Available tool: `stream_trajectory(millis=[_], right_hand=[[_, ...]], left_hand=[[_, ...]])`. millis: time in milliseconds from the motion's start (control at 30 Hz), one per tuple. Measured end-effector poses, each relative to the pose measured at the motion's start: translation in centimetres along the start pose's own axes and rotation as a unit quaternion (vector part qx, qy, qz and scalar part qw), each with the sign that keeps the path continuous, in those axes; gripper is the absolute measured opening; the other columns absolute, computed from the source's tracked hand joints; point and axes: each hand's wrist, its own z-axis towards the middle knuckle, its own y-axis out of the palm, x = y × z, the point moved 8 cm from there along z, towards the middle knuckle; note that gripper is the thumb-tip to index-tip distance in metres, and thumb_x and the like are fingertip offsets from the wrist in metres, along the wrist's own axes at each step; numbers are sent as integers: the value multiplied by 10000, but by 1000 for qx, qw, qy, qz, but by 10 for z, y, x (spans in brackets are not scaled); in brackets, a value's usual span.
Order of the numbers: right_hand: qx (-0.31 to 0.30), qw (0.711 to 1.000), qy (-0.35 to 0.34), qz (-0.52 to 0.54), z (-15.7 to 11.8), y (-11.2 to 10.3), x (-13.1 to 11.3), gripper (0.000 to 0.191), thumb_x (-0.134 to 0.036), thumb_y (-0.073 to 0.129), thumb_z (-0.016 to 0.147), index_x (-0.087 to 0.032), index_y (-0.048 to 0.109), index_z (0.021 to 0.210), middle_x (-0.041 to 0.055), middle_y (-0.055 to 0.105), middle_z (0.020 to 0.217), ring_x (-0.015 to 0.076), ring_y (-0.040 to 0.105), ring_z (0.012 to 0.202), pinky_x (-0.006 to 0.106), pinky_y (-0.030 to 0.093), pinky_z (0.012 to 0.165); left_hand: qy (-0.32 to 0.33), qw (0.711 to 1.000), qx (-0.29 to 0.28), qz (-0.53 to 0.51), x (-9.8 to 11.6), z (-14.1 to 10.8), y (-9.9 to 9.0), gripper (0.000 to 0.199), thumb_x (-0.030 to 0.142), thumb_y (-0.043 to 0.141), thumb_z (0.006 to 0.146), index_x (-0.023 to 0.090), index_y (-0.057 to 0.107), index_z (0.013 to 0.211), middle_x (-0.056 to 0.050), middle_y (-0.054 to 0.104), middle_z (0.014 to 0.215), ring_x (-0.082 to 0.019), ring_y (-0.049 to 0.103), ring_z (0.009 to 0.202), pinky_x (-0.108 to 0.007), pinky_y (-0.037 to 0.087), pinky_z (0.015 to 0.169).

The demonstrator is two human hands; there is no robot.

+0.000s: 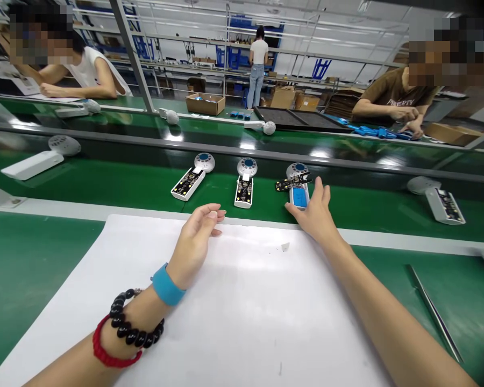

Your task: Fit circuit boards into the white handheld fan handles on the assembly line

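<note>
Three white handheld devices with round grey-and-blue heads lie in a row on the green conveyor belt [121,183]. The left one [188,184] and the middle one [244,191] each carry a black circuit board in their open bodies. On the third device [299,198], a blue inner panel shows, and a loose black circuit board [293,181] lies across its top. My right hand [312,212] is open with its fingertips beside that device, holding nothing. My left hand [196,239] hangs open over the far edge of a white sheet [246,328], its fingers loosely curled around nothing.
A long metal tool [435,314] lies on the green mat at the right. More white devices sit at both ends of the belt. Beyond a metal rail, co-workers handle parts near a black tray [298,119] and a cardboard box [205,104].
</note>
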Motion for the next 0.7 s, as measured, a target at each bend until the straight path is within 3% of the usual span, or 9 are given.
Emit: stream_trajectory(millis=[133, 233, 367, 500, 600, 700], right_hand=[[-8, 988, 83, 132, 3, 4, 14, 991, -282, 711, 762, -177, 158, 1577, 214, 514, 1368, 398, 501, 1267, 582, 345, 1093], [0, 944, 148, 294, 1, 6, 10, 914, -279, 659, 774, -155, 194, 1551, 181, 599, 1257, 315, 617, 1130, 492, 455, 1043], [-75, 862, 142, 481, -19, 26, -35, 927, -281, 660, 744, -171, 176, 1527, 132, 625, 1214, 257, 667, 1054, 394, 545, 939], [-223, 806, 47, 547, -64, 54, -100, 868, -323, 742, 734, -245, 294, 1473, 97, 619, 1262, 254, 629, 1130, 377, 510, 976], [-316, 809, -52, 492, -97, 66, -132, 704, -356, 705, 831, -246, 371, 1441, 104, 557, 1369, 254, 566, 1223, 396, 475, 1024], [-320, 851, -105, 404, -107, 64, -138, 516, -363, 663, 894, -226, 497, 1363, 97, 546, 1385, 253, 537, 1246, 407, 440, 1056]], left_hand=[[-5, 1000, -8, -9, 1, -1, 2, 377, 468, 619, 824, 197, 605, 1087, -85, 679, 1078, -239, 620, 1067, -334, 501, 787], [-14, 1000, -25, -12, 0, -2, 5, 368, 427, 629, 815, 185, 592, 1089, -78, 685, 1028, -212, 664, 926, -303, 509, 707], [-36, 997, -60, -17, -2, -5, 10, 380, 416, 628, 825, 168, 592, 1111, -86, 677, 1022, -186, 684, 793, -269, 537, 620], [-81, 993, -73, -52, -6, -6, 16, 523, 566, 540, 875, 194, 547, 1242, -146, 608, 1264, -288, 665, 1034, -328, 616, 565], [-97, 988, -69, -94, -10, -7, 16, 606, 660, 514, 851, 190, 548, 1232, -163, 617, 1267, -339, 650, 1071, -372, 630, 534], [-87, 988, -22, -124, -12, -7, 7, 557, 627, 601, 812, 191, 588, 1158, -139, 670, 1163, -326, 670, 1007, -359, 629, 545]])
